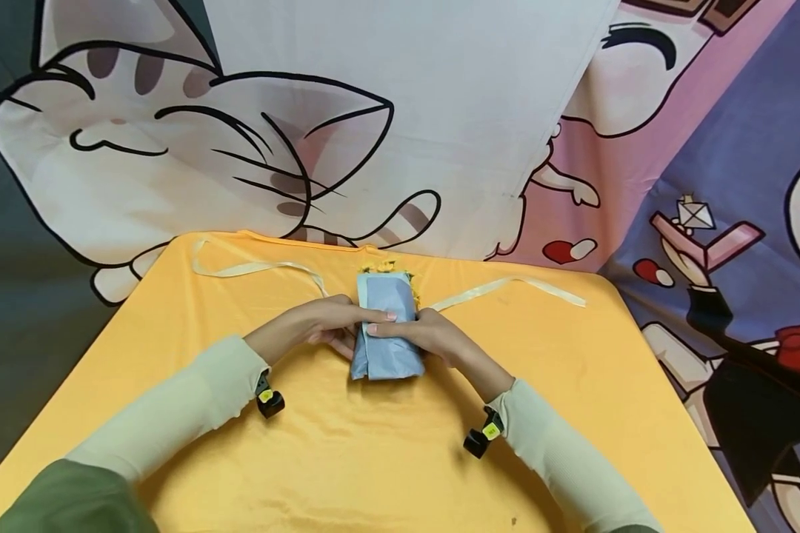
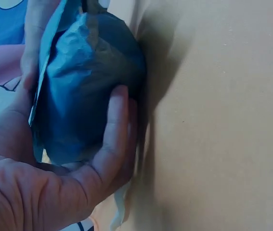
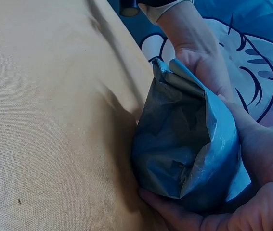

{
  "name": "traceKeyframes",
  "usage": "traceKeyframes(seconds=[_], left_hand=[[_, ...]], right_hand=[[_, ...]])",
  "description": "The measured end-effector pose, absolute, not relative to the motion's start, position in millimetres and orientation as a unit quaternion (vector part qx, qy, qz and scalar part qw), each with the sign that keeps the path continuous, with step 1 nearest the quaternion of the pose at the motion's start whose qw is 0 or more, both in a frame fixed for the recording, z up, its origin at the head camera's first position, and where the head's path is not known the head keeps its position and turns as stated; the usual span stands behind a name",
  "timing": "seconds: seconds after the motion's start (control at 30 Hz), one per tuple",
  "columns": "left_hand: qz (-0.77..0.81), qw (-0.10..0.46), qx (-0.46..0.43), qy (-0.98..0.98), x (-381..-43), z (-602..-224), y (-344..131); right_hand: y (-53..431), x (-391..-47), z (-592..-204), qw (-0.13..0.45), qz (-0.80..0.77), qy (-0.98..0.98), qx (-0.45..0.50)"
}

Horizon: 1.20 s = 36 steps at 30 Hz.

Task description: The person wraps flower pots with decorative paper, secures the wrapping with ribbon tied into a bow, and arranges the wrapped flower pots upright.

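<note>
A small bouquet wrapped in blue-grey paper (image 1: pixel 393 363) lies at the middle of the table, yellow flowers (image 1: pixel 381 266) peeking out at its far end. My left hand (image 1: pixel 327 317) grips it from the left, thumb across the front and fingers curled underneath, as the left wrist view shows on the paper (image 2: pixel 78 96). From the other side my right hand (image 1: pixel 436 337) holds the wrap, its thumb also laid over the front. In the right wrist view the near end of the wrapping (image 3: pixel 175 139) is folded and crumpled. A cream ribbon (image 1: pixel 256 268) passes behind the bouquet.
The table has a yellow cloth (image 1: pixel 320 459) over it. The ribbon's right tail (image 1: pixel 507 282) stretches out over the cloth. Behind the table hangs a cartoon cat backdrop (image 1: pixel 467 111), with another printed cloth (image 1: pixel 720 244) to the right.
</note>
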<state>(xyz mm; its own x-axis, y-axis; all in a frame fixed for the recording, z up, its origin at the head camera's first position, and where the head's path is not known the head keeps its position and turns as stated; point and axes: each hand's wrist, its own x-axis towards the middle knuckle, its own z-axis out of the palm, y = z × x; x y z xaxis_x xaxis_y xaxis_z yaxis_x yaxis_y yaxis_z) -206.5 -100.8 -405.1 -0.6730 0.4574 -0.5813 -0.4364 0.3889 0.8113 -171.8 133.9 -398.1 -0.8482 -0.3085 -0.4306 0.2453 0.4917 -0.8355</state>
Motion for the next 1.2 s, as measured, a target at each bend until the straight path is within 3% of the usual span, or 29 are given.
traceKeyframes(seconds=[0.3,0.5,0.63,0.7,1.0,1.2], left_hand=[[0.555,0.393,0.015,0.733,-207,-408,-96],[0.561,0.384,0.023,0.733,-204,-406,-95],[0.567,0.378,0.028,0.731,-201,-410,-98],[0.573,0.375,0.03,0.728,-200,-412,-100],[0.59,0.362,0.042,0.72,-193,-418,-105],[0.59,0.354,0.044,0.724,-190,-414,-104]], right_hand=[[157,-185,-389,0.278,-0.43,0.857,-0.063],[201,-218,-386,0.161,-0.304,0.934,-0.093],[233,-249,-418,0.092,-0.166,0.97,-0.148],[240,-255,-427,0.085,-0.136,0.974,-0.161],[230,-216,-415,0.064,-0.11,0.976,-0.177],[281,-228,-484,-0.017,-0.105,0.96,-0.26]])
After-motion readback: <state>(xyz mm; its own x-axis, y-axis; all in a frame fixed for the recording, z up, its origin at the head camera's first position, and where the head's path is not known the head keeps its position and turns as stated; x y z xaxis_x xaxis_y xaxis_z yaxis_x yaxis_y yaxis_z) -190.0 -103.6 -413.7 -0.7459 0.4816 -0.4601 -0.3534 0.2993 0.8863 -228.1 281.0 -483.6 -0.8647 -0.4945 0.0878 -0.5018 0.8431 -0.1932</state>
